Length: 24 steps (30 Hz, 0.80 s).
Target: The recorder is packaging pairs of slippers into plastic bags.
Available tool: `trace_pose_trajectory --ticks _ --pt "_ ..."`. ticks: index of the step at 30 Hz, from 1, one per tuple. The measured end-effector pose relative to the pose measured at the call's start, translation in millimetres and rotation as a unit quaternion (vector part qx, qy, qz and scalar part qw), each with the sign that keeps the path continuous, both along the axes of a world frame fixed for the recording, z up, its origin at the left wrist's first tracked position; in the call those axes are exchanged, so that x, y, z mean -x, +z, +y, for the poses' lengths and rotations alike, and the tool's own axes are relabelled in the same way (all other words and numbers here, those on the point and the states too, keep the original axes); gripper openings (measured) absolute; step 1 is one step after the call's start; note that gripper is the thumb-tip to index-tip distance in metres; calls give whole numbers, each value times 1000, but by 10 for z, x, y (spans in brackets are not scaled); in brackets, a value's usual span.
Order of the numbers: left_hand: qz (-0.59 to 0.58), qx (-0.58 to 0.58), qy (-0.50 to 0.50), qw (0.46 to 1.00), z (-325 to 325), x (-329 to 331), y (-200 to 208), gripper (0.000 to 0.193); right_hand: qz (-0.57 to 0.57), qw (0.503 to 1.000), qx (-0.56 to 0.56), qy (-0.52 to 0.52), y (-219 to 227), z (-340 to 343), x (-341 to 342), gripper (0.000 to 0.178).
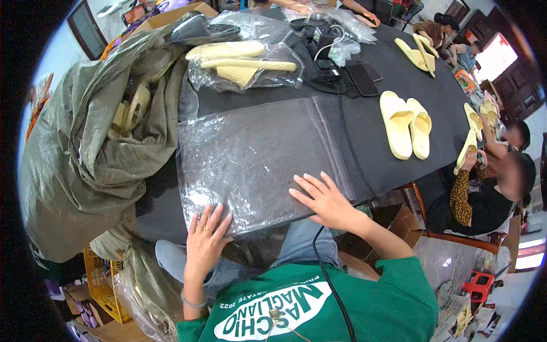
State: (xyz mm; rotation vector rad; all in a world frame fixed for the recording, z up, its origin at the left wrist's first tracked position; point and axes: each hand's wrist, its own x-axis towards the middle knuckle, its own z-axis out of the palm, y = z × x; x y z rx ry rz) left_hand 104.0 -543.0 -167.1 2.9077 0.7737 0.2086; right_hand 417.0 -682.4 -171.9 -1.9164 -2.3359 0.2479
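Observation:
A clear plastic bag (pixel 250 154) lies flat on the dark table in front of me. My left hand (pixel 206 236) rests on its near left corner, fingers stretched out. Over the bag's near right side is my right hand (pixel 325 200), its fingers spread and holding nothing. To the right of the bag, a pair of pale yellow slippers (pixel 397 128) stands side by side on the table. Beyond the bag, more yellow slippers (pixel 245 65) lie inside clear plastic.
On my left a big olive woven sack (pixel 85 154) gapes open, with yellow slippers inside. A dark phone (pixel 362 80) and cables lie at the back. More slippers (pixel 419 54) are at the far right. A co-worker (pixel 484 194) sits on the right, holding a slipper (pixel 468 149).

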Motion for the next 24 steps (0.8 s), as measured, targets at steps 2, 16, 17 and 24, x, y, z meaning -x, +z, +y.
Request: trace_pose_trajectory --ticks 2,16,17,24 --pt "-18 31 -29 999 73 27 10 52 -17 1000 -19 17 -2 -26 -44 85" --pt "-174 -84 -51 980 328 -577 -40 13 79 989 -115 -51 -138 -107 -494 42" --pt "-173 -84 -48 980 315 -585 -44 13 79 989 -114 -49 -109 -132 -497 42" --pt "-64 -49 -63 995 195 -490 26 37 84 971 -175 -142 147 -389 -607 38"
